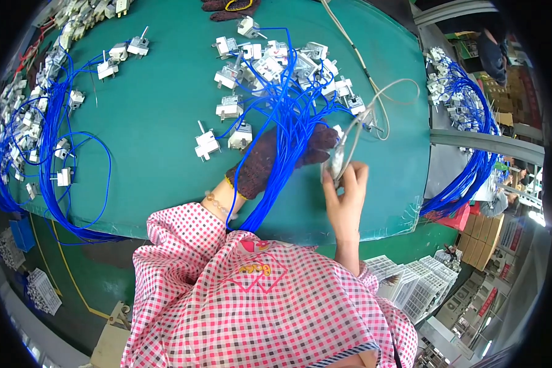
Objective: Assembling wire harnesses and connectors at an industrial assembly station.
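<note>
My left hand (256, 161), in a dark brown knit glove with a yellow cuff, reaches under a bundle of blue wires (287, 144). Its gloved fingers are bent together at the right of the bundle, beside a small white piece; what they grip is unclear. Close to those fingertips, my bare right hand (346, 195) is closed round a whitish cable connector (337, 161), blurred, with a pale grey cable (374, 101) running from it. Beyond the hands lie several white plugs (270, 64) with metal pins, fixed to the blue wires' ends.
More white plugs on blue wires (56, 144) lie along the table's left side, and another bundle (472, 116) rests beyond the metal rail (484, 141) at right. A dark glove (230, 7) lies at the green table's (159, 122) far edge. White crates (420, 279) stand on the floor.
</note>
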`<state>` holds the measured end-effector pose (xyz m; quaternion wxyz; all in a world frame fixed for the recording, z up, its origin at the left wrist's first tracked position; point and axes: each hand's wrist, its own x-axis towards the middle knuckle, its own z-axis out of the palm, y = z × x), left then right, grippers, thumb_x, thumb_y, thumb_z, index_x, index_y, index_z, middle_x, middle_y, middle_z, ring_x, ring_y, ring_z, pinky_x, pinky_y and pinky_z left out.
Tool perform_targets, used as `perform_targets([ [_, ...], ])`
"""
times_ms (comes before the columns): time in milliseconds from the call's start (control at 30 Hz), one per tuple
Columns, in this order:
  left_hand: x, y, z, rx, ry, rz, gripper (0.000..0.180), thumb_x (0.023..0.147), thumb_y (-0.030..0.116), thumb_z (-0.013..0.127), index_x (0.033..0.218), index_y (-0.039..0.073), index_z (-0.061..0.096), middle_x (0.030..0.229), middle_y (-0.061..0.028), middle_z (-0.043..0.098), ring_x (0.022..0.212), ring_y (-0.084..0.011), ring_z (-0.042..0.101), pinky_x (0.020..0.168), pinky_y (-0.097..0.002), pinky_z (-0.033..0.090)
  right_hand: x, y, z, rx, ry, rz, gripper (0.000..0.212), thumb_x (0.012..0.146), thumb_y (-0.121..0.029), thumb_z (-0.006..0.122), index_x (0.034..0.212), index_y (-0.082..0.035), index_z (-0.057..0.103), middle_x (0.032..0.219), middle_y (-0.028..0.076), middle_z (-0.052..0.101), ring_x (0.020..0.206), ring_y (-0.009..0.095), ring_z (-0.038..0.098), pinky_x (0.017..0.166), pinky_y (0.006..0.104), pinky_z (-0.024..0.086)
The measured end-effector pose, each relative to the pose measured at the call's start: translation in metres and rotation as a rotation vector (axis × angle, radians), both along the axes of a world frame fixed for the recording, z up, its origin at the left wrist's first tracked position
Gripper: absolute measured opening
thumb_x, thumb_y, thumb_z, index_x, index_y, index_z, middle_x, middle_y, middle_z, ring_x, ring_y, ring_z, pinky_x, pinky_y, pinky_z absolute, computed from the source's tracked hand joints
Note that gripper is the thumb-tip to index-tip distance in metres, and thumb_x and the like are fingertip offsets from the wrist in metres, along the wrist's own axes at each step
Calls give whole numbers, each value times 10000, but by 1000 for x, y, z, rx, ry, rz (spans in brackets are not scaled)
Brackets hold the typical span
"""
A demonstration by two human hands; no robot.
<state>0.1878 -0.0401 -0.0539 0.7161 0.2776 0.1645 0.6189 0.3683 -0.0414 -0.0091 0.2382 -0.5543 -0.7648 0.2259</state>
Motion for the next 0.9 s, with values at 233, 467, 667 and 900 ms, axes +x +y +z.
perform_targets([
  [233, 2, 16, 7, -12, -41, 79, 409, 942, 262, 426, 1281, 33, 448, 1269, -183, 508, 1133, -304, 528, 972, -404, 419, 63, -17, 21, -874, 851, -147, 182, 886, -156, 571, 1024, -43, 533, 837, 13, 533, 680, 97, 477, 596, 232, 385],
  [467, -46, -43, 40, -105, 818, 153, 267, 916, 110, 500, 1152, -15, 513, 1096, -148, 590, 929, -259, 610, 806, -354, 505, 122, 52, 103, 246, 1750, 147, 300, 885, -296, 577, 1001, -25, 521, 869, 100, 486, 753, 180, 400, 655, 293, 354],
  [667, -17, -70, 86, 219, 1036, 1187, 439, 935, 270, 457, 1234, -52, 464, 1201, -202, 520, 1014, -264, 552, 892, -361, 432, -12, 16, 107, 376, 1467, -102, 257, 923, -309, 519, 1066, -96, 538, 896, 93, 534, 715, 188, 504, 654, 299, 463],
  [900, -12, -83, 99, 66, 694, 609, 283, 965, 211, 398, 1148, 32, 519, 1091, -185, 571, 855, -298, 611, 771, -356, 501, -91, -35, 57, 224, 1079, 593, 392, 757, -294, 725, 1056, -102, 558, 1027, 119, 503, 860, 210, 514, 701, 345, 453],
])
